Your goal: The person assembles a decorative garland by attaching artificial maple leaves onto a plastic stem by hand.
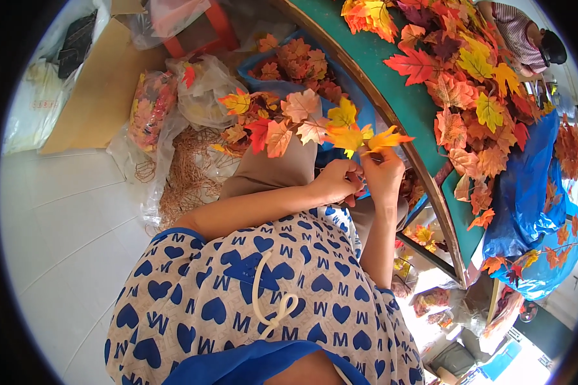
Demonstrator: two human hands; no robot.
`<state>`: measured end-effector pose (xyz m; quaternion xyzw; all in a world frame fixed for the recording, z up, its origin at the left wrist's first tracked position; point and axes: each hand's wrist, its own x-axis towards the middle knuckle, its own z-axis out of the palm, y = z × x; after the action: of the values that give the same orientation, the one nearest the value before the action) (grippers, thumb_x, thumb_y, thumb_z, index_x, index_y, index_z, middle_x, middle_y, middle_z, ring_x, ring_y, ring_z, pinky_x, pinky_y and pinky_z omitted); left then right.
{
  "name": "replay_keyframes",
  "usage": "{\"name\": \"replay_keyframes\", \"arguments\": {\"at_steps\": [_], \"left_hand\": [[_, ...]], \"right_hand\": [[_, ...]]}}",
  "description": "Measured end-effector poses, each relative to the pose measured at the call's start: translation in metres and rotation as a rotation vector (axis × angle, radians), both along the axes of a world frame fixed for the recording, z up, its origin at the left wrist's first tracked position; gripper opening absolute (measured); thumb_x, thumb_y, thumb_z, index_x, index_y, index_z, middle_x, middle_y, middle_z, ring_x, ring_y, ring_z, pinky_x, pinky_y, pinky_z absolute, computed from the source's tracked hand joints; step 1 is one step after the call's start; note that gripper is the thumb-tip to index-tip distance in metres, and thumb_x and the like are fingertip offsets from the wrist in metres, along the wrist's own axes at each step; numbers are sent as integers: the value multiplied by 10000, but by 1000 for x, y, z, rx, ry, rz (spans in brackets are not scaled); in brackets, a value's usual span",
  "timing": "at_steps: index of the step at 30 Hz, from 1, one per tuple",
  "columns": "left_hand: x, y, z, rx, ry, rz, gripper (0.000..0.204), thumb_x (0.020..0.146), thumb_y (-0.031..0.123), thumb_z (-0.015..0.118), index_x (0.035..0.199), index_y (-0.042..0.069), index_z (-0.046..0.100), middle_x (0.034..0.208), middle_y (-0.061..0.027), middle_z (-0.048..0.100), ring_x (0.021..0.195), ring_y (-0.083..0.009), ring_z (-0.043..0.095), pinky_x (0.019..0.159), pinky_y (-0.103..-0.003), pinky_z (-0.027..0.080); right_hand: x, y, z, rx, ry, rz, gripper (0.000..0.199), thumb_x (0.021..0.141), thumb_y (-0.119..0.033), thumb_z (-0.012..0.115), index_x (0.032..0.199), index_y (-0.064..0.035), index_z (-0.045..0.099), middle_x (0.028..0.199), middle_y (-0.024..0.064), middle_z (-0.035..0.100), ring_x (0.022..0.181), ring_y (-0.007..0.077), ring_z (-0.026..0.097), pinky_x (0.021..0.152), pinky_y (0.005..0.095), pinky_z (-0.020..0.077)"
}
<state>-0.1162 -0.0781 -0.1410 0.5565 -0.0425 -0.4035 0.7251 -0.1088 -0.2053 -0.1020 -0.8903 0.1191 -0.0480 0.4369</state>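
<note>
In front of my lap, a strand of artificial maple leaves (300, 110) in orange, red and yellow stretches leftward from my hands across my knee. My right hand (385, 174) pinches it at the yellow end, just beneath a yellow-orange leaf (386, 138). Right beside it, my left hand (335, 182) is closed, thumb and fingers pressed together below the yellow leaves. Whatever its fingertips grip is too small to make out. The two hands nearly touch.
A green-topped table (366, 64) with a wooden edge curves close by on the right, bearing a heap of artificial leaves (456, 96) and blue plastic (520, 186). Left of my knee lie brown stems (189, 173) and leaf-filled bags (153, 109). Another person (517, 38) is at the far right.
</note>
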Motion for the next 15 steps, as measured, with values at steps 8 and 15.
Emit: {"name": "replay_keyframes", "arguments": {"at_steps": [8, 15], "left_hand": [[1, 2, 1, -55, 57, 84, 191, 803, -13, 562, 989, -45, 583, 735, -82, 607, 516, -152, 616, 463, -242, 492], [2, 5, -2, -21, 23, 53, 195, 822, -7, 563, 1011, -53, 574, 753, -89, 605, 527, -163, 627, 453, -237, 475]], "right_hand": [[-8, 9, -19, 985, -80, -367, 145, 909, -100, 563, 975, 29, 559, 879, 114, 627, 760, 194, 653, 668, 280, 565], [-11, 6, -26, 1199, -84, -377, 190, 919, -165, 561, 946, 23, 561, 884, 106, 630, 821, 223, 663, 703, 299, 574]]}}
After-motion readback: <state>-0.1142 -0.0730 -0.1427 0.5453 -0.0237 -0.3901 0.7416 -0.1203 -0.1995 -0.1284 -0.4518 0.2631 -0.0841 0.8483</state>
